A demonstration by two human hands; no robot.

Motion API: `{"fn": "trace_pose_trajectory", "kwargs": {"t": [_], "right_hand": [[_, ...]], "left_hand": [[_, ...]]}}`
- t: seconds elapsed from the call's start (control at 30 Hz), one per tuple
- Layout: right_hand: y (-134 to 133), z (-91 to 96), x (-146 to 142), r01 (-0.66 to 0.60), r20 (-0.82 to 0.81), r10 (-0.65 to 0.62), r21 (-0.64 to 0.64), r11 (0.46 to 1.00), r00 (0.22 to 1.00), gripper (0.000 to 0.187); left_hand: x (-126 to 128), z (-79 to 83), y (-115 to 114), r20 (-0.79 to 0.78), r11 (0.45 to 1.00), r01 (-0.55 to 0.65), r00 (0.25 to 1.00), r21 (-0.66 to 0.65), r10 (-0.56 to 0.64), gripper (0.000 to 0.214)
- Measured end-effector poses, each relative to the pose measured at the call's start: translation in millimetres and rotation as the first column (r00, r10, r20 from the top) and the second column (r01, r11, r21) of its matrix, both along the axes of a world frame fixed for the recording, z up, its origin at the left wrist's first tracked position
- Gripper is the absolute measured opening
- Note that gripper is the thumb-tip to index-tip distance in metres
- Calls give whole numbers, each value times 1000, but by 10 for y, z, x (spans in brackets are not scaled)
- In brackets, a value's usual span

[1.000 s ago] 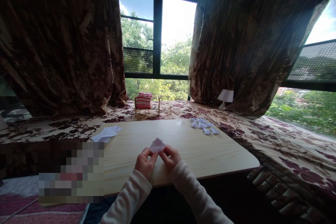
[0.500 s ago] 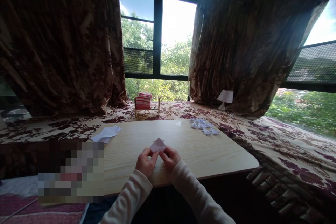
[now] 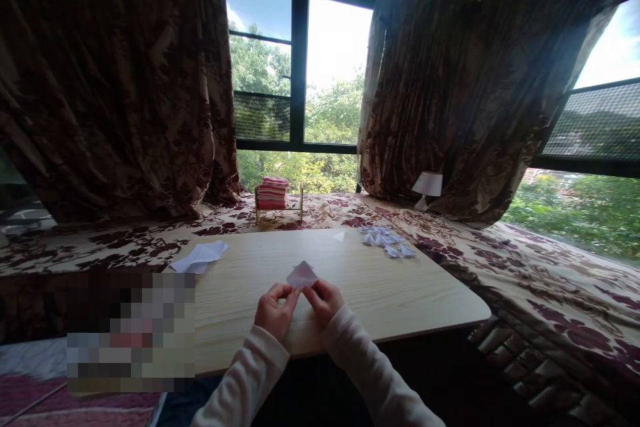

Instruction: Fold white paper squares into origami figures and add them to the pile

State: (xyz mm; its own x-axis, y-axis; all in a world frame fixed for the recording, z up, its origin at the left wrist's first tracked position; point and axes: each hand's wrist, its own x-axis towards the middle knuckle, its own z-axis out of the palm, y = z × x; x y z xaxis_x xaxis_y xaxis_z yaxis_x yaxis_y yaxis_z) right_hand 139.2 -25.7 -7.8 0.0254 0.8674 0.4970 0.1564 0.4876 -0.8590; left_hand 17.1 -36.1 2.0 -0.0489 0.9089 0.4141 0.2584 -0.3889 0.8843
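A small pale folded paper [image 3: 302, 275] is held just above the light wooden table [image 3: 400, 293], near its front edge. My left hand [image 3: 273, 311] pinches the paper's near left corner with thumb and fingers closed. My right hand [image 3: 323, 301] pinches its near right side, fingers curled. Both wrists rest at the table's front, in cream sleeves.
A stack of white paper sheets [image 3: 200, 257] lies at the table's far left. Several small folded paper pieces [image 3: 387, 241] lie at the far right, and one small scrap [image 3: 340, 235] beside them. A striped bundle on a wooden rack [image 3: 274, 195] and a small white lamp [image 3: 427, 185] stand on the patterned ledge behind.
The folded paper has tipped lower and flatter between my fingers. Both hands stay in almost the same place.
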Motion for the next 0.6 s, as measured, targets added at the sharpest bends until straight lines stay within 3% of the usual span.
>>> {"fn": "trace_pose_trajectory", "kwargs": {"t": [0.27, 0.43, 0.6], "right_hand": [[-14, 8, -29, -79, -42, 78, -28, 996, 996, 19], [-32, 13, -32, -58, 40, 56, 49, 997, 998, 15], [-30, 12, -29, -29, 31, 28, 38, 999, 999, 13]], "left_hand": [[1, -11, -2, -64, 1000, -9, 998, 20, 10, 20], [9, 4, -26, -81, 998, 9, 997, 61, -4, 20], [18, 31, -50, -79, 998, 11, 997, 70, -5, 21]]}}
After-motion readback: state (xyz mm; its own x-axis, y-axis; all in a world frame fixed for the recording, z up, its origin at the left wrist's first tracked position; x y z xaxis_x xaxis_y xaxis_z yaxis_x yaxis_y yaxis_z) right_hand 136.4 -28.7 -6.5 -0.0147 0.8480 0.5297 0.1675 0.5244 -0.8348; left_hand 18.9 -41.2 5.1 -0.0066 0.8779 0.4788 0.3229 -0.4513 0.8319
